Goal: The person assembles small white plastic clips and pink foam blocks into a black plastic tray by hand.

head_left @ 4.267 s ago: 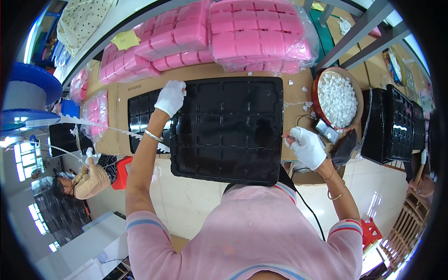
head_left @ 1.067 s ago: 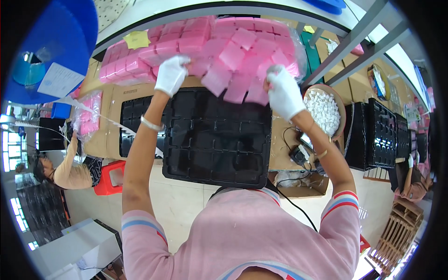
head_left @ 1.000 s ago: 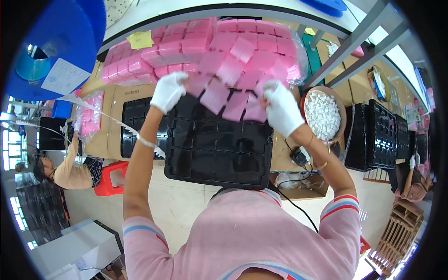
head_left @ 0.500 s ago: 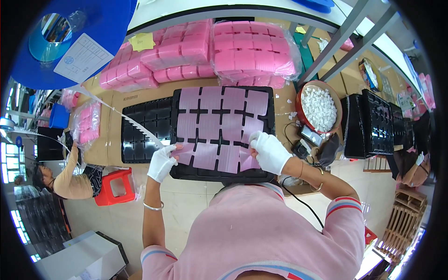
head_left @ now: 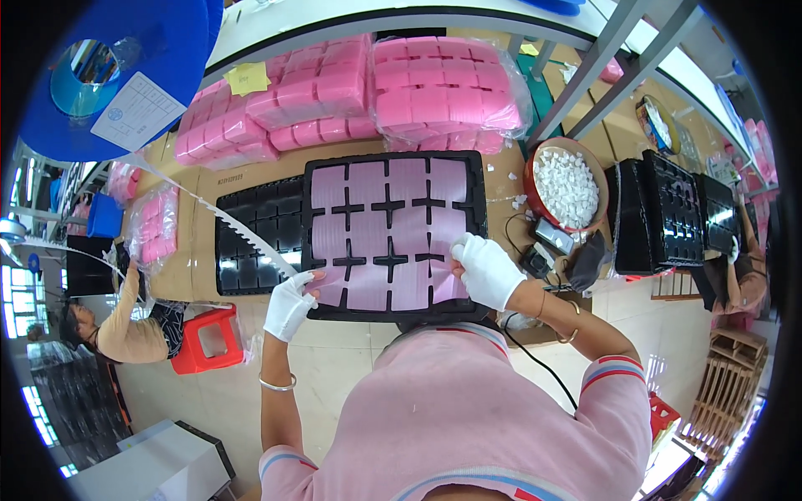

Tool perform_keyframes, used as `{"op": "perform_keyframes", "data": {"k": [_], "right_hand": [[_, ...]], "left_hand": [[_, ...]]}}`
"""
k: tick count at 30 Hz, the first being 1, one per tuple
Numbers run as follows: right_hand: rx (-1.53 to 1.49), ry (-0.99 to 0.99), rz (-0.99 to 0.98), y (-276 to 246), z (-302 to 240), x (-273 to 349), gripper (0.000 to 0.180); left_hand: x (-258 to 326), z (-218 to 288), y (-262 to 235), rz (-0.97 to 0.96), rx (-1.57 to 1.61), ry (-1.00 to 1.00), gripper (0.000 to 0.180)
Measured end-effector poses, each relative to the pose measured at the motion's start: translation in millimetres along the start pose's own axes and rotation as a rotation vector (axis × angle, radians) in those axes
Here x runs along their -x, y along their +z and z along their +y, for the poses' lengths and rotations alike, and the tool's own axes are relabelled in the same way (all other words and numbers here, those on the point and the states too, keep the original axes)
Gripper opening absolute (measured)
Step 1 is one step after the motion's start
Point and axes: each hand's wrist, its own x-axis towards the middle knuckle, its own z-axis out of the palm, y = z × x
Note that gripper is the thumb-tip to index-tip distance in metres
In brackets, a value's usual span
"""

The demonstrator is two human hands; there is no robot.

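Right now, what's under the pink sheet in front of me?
The black tray is under the pink sheet: its rim shows around the edges, and dark parts through the gaps. What lies beneath the sheet's squares is covered, so I can't tell.

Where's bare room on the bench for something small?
On your left, a bare bench strip lies between the small bagged pink pack and the black tray nearest it. It's crowded right of the pink sheet: bowl of white pieces, black adapter, dark bundle.
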Motion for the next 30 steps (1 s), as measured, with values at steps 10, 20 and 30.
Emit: {"op": "perform_keyframes", "data": {"k": [10,20,30], "right_hand": [[-0.013,-0.075,0.072,11,-23,-9,0.047],[0.425,0.084,0.173,49,26,-77,0.08],[0.512,0.273,-0.015,37,31,-84,0.085]], "left_hand": [[-3,25,30,0.441,-0.649,0.391,0.019],[-142,5,98,0.392,-1.206,0.41,0.068],[-175,2,88,0.465,-1.235,0.25,0.073]]}}
